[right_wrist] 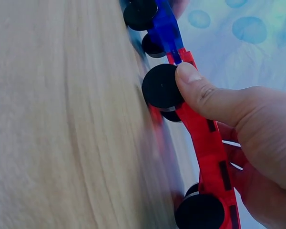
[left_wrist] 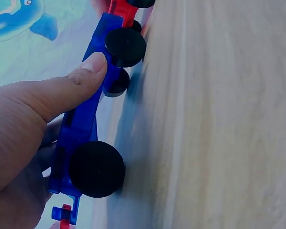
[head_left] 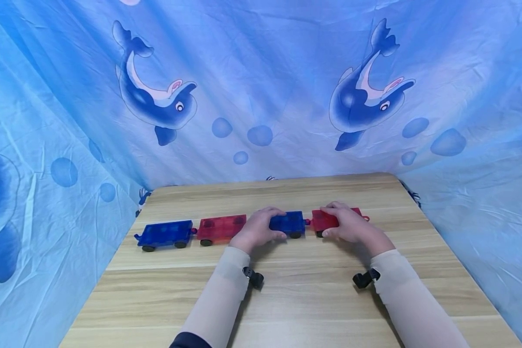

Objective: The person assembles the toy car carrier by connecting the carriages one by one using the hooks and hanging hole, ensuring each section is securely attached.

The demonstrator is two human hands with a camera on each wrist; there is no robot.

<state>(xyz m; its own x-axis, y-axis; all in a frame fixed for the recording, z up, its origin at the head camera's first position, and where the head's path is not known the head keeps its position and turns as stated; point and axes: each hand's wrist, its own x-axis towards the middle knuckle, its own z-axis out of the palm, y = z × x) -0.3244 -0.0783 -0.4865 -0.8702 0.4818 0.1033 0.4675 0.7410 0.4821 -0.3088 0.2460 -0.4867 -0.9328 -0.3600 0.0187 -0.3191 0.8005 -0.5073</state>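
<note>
Four-wheeled toy train cars stand in a row on the wooden table. My left hand [head_left: 259, 229] grips a translucent blue car [head_left: 292, 223], thumb on its near side and fingers over the far side. Right of it, my right hand [head_left: 347, 223] holds a red car [head_left: 324, 221] the same way, the thumb beside a black wheel [right_wrist: 162, 87]. The blue and red cars meet end to end at a small red coupling [head_left: 307, 222]. To the left, another red car [head_left: 222, 228] and a blue car [head_left: 165, 234] are linked; my left hand partly covers that red car's right end.
The wooden table [head_left: 304, 295] reaches back to a blue curtain [head_left: 261, 87] printed with dolphins and bubbles. Curtain also hangs along both sides. A small black camera [head_left: 254, 279] is strapped to the left wrist, another [head_left: 365, 279] to the right.
</note>
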